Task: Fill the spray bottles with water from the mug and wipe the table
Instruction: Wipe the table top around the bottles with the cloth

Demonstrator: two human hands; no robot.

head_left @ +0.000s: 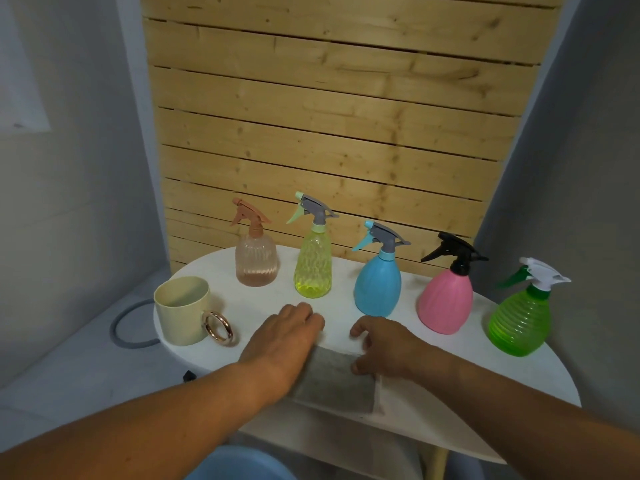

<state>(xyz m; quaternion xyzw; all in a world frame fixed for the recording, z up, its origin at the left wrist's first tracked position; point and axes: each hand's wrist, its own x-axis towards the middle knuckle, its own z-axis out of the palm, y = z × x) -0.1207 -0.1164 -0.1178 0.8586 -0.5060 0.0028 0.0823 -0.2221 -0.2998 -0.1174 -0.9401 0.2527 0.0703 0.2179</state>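
A grey and white cloth [332, 379] lay flat on the near part of the round white table [433, 403], its grey patch toward the left and a white strip along its right side. The left hand [284, 336] rested palm down on the cloth's left edge, its fingers straight and together, pressing on the white part of the cloth rather than gripping it. The right hand [388, 344] sat on the cloth's right side with its fingers curled; the thumb touched the grey patch and the fingertips bent down onto the white part beyond it, though whether they actually pinched the fabric could not be told.

Behind the hands five spray bottles stood upright in a row, well apart from one another: a clear pink ribbed bottle [256, 261] at far left, a clear yellow bottle [313, 268], a solid blue bottle [378, 285] just beyond the right hand, a solid pink bottle [445, 299] with a black trigger, and a clear green bottle [519, 320] with a white trigger at far right. All had their trigger tops on.

A cream mug [181, 311] with a shiny ring handle stood at the table's left edge, left of the left hand. A wall of wooden slats [329, 116] rose behind the table, and a grey hose [128, 327] curved on the floor at left
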